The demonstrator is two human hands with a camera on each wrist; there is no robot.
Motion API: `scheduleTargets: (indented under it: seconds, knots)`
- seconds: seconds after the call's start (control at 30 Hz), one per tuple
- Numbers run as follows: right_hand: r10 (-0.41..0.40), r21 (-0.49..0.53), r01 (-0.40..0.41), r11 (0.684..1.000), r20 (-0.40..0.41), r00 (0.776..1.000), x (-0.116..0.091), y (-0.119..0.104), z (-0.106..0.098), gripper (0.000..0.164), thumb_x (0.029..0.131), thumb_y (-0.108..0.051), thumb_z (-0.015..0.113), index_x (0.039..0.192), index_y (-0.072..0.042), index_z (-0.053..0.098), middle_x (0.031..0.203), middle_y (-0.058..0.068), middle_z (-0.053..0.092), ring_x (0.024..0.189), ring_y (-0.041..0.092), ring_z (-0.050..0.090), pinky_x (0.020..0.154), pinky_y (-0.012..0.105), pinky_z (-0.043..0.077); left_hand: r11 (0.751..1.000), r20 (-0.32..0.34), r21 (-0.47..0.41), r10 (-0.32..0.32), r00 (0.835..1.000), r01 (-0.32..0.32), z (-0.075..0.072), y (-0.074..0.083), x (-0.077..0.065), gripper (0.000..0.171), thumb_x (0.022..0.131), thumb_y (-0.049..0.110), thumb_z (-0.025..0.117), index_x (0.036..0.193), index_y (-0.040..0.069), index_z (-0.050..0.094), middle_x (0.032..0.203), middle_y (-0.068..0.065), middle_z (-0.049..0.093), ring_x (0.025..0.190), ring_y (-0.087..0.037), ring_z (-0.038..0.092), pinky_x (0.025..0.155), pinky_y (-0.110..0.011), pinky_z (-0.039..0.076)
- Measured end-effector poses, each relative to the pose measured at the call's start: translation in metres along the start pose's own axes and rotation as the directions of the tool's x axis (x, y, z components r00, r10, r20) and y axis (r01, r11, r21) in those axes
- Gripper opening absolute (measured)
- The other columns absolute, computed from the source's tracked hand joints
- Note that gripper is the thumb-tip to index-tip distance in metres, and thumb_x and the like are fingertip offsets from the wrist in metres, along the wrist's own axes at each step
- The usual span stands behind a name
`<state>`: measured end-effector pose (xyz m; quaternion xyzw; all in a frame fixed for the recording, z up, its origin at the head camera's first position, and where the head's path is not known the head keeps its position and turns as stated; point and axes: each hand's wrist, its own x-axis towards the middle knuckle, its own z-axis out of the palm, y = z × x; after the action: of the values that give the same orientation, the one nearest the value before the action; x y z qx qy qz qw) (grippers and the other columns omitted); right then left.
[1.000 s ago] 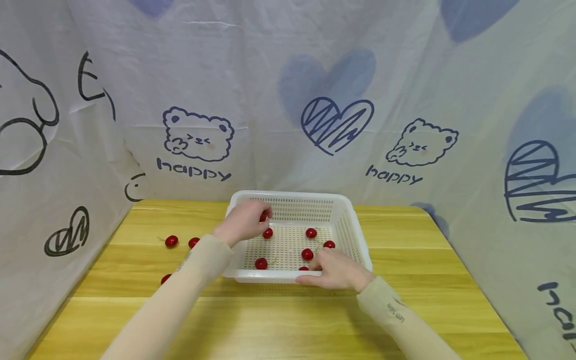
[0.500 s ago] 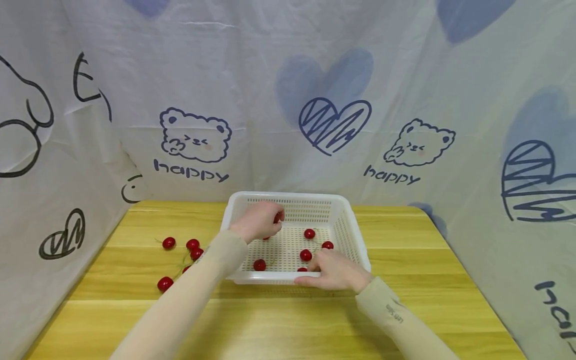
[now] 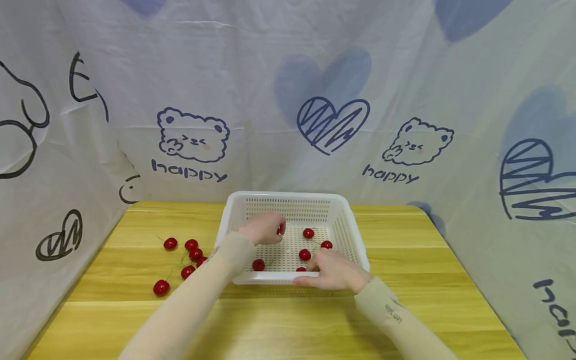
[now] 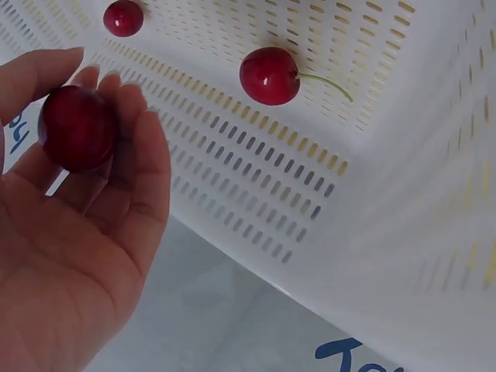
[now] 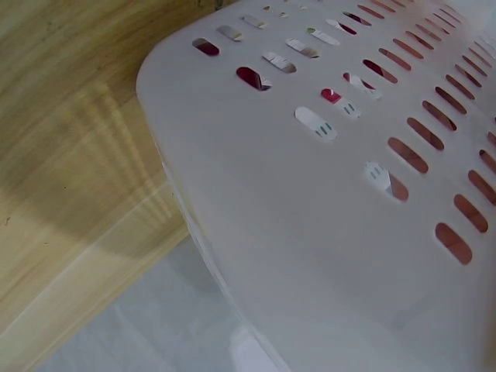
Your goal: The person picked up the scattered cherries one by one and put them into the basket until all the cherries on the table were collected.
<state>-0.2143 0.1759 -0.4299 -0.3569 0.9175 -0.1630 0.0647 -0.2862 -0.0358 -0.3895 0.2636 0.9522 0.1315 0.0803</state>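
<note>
A white perforated plastic basket (image 3: 288,194) sits on the wooden table, with several red cherries scattered over its floor. Inside its left half, my left hand (image 3: 264,227) holds a cherry (image 4: 77,128) between thumb and curled fingers. In the left wrist view a stemmed cherry (image 4: 269,76) and another cherry (image 4: 123,17) lie beyond the fingers. My right hand (image 3: 335,270) grips the front rim near the right corner, thumb outside and fingers over the inside. The right wrist view is mostly filled by the slotted basket wall (image 5: 256,186), fingers showing through its slots.
Left of the basket, several cherries lie loose on the table (image 3: 288,325), among them a cherry (image 3: 161,287) nearest the front and a cherry (image 3: 170,243) farther back. Behind the table hangs a printed white cloth (image 3: 265,125), which also covers both sides.
My left hand, holding the cherry, has moved right and slightly lower within the basket. More loose cherries show beside the left sleeve. My right hand stays on the rim.
</note>
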Motion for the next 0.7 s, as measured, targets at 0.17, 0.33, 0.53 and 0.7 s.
scheduleTargets:
  seconds: [0.17,0.33,0.53,0.7]
  knots:
    - [0.002,-0.005,-0.002,1.000,-0.002,1.000,0.000,0.000,0.001,0.063,0.080,-0.075,0.045,0.049,-0.022,0.034,0.047,-0.012,0.019,0.042,-0.002,0.015,0.040,0.019,0.017,0.999,0.057,-0.011,-0.048,0.997,0.049,0.000,0.002,-0.001,0.007,0.082,0.010,0.064,0.082,0.017,0.061,0.077,0.002,0.059,0.070,-0.015,0.055,0.062,-0.029,0.047]
    - [0.004,-0.010,-0.004,1.000,-0.003,1.000,0.001,-0.001,0.001,0.063,0.081,-0.075,0.045,0.049,-0.022,0.034,0.047,-0.012,0.020,0.043,-0.001,0.017,0.041,0.020,0.018,0.997,0.091,0.003,-0.083,0.992,0.083,0.000,0.002,-0.003,0.006,0.081,0.013,0.065,0.081,0.018,0.063,0.078,0.003,0.060,0.070,-0.015,0.056,0.061,-0.029,0.047]
    - [0.010,0.000,-0.010,1.000,0.004,1.000,0.000,-0.001,0.000,0.062,0.081,-0.075,0.045,0.049,-0.023,0.036,0.047,-0.012,0.022,0.042,-0.001,0.019,0.041,0.019,0.020,0.998,0.089,0.023,-0.059,0.994,0.058,-0.005,0.002,-0.006,0.005,0.081,0.015,0.066,0.081,0.018,0.062,0.079,0.004,0.059,0.074,-0.015,0.055,0.065,-0.031,0.047]
    - [0.015,-0.004,-0.015,1.000,0.009,1.000,0.000,-0.001,-0.001,0.062,0.080,-0.076,0.045,0.049,-0.023,0.036,0.047,-0.013,0.023,0.042,-0.002,0.019,0.041,0.019,0.020,0.999,0.086,0.009,-0.043,0.995,0.042,-0.016,0.002,-0.013,0.004,0.083,0.016,0.065,0.082,0.017,0.061,0.080,0.003,0.059,0.076,-0.016,0.055,0.069,-0.032,0.047]
